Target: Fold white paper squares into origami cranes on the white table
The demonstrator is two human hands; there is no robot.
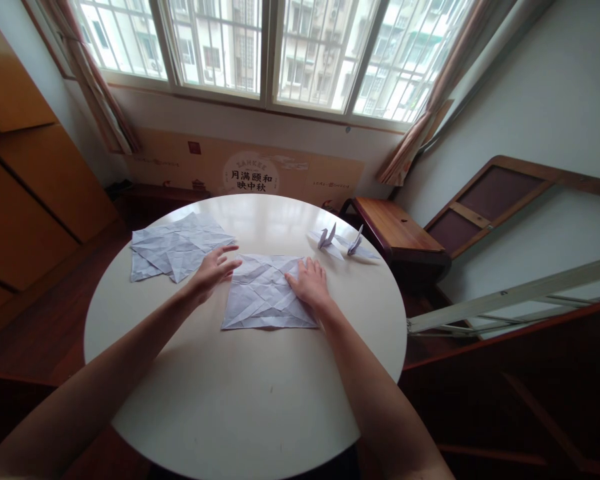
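A creased square sheet of pale paper (265,293) lies flat in the middle of the round white table (240,400). My right hand (309,282) rests palm down on the sheet's right part, fingers stretched out. My left hand (214,268) hovers at the sheet's upper left corner, fingers spread and holding nothing. A stack of more creased sheets (177,245) lies to the left of my left hand. Two folded paper cranes (341,243) stand at the table's far right edge.
A wooden stool (397,233) stands right of the table, with a framed wooden panel (490,203) leaning on the wall behind it. Wooden cabinets (25,180) fill the left side. A printed board (250,173) leans under the barred window (280,47).
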